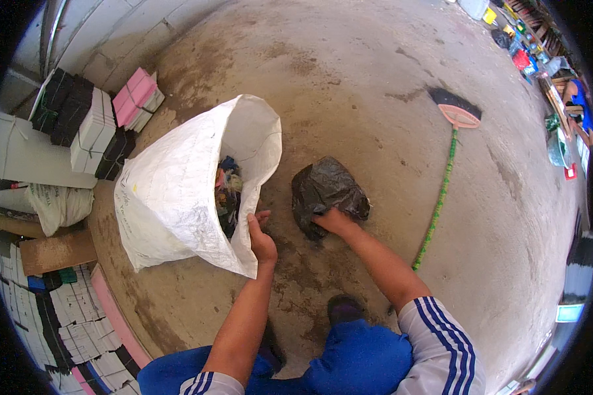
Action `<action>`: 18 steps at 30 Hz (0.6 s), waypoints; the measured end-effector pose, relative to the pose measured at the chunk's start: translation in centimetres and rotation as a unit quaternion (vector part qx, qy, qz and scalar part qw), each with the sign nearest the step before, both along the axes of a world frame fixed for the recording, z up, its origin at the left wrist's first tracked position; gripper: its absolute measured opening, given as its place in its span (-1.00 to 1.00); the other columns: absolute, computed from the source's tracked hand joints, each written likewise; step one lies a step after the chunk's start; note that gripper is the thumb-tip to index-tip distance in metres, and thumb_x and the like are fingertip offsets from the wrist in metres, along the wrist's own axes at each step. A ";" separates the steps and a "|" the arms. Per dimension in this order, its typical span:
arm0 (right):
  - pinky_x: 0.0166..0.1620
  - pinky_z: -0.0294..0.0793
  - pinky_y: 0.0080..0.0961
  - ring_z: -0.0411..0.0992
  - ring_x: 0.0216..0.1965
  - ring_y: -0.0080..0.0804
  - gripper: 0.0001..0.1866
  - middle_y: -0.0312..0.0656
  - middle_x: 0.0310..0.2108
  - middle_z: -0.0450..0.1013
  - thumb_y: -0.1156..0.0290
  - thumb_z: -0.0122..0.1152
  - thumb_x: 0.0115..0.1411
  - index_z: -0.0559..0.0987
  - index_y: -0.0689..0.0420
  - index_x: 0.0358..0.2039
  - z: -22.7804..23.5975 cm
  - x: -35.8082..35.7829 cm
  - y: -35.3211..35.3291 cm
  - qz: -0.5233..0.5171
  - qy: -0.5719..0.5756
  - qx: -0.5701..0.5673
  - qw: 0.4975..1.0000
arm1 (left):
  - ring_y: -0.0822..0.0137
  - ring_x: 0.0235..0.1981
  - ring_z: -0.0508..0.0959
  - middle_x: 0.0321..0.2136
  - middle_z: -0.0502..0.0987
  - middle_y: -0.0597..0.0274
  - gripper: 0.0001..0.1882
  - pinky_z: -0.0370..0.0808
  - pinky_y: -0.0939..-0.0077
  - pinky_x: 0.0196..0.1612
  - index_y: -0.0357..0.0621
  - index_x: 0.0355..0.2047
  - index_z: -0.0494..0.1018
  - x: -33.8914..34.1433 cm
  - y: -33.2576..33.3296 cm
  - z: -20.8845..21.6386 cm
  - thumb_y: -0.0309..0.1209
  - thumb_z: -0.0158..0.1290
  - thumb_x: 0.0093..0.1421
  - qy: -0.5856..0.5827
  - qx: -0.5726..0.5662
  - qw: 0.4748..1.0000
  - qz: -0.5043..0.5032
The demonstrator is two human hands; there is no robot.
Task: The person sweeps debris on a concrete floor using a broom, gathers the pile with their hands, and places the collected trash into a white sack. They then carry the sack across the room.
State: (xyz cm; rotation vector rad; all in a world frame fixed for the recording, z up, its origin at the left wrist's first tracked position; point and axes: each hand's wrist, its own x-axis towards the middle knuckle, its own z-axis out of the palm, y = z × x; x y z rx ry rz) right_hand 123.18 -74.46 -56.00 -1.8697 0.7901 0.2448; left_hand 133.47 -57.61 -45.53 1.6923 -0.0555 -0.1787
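A large white woven sack leans on its side on the floor, its mouth turned toward the right. Crumpled scraps of mixed colours show inside it. My left hand grips the sack's near rim, thumb on the edge and fingers partly out past it. To the right of the mouth, apart from it, is a crumpled black plastic bag. My right hand is closed on the near side of this bag, its fingertips hidden in the folds. What the bag contains cannot be seen.
A broom with a green handle and pink head lies on the concrete floor to the right. Tied stacks of white, black and pink sheets stand along the left wall. Bottles and mixed clutter line the far right edge.
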 end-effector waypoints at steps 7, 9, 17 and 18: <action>0.15 0.41 -0.08 0.49 0.05 0.18 -0.38 0.26 0.00 0.52 -0.05 0.03 0.30 0.61 0.33 -0.04 -3.8 7.7 2.6 0.057 -0.066 -0.040 0.995 | 0.18 -0.11 0.59 -0.15 0.63 0.06 -0.47 0.42 0.26 0.11 -0.30 -0.05 0.54 0.0 1.8 -2.4 -0.14 -0.33 0.51 0.020 0.054 0.996 -0.064; 0.14 0.41 -0.06 0.49 0.04 0.21 -0.44 0.25 -0.02 0.52 0.05 -0.05 0.34 0.61 0.34 -0.05 -2.0 8.4 1.7 0.071 0.000 0.000 0.997 | 0.19 -0.12 0.60 -0.14 0.62 0.06 -0.49 0.42 0.27 0.10 -0.31 0.00 0.51 -0.3 2.5 -2.7 -0.15 -0.32 0.51 0.024 0.047 0.997 -0.056; 0.18 0.40 -0.04 0.43 0.09 0.25 -0.52 0.16 0.01 0.53 0.19 0.02 0.27 0.55 0.24 0.07 -2.6 -0.2 2.4 -0.033 -0.094 -0.164 0.981 | 0.22 -0.17 0.62 -0.16 0.63 0.06 -0.52 0.45 0.29 0.05 -0.31 0.07 0.46 -0.4 1.1 -2.4 -0.16 -0.26 0.50 0.006 0.015 0.999 -0.045; 0.18 0.41 -0.04 0.43 0.10 0.23 -0.51 0.14 0.03 0.52 0.18 0.05 0.25 0.55 0.20 0.09 -3.7 -1.0 2.4 -0.041 -0.148 -0.223 0.963 | 0.22 -0.17 0.62 -0.17 0.63 0.06 -0.52 0.45 0.29 0.05 -0.31 0.06 0.47 -0.6 0.9 -2.6 -0.16 -0.26 0.50 0.010 0.013 0.999 -0.047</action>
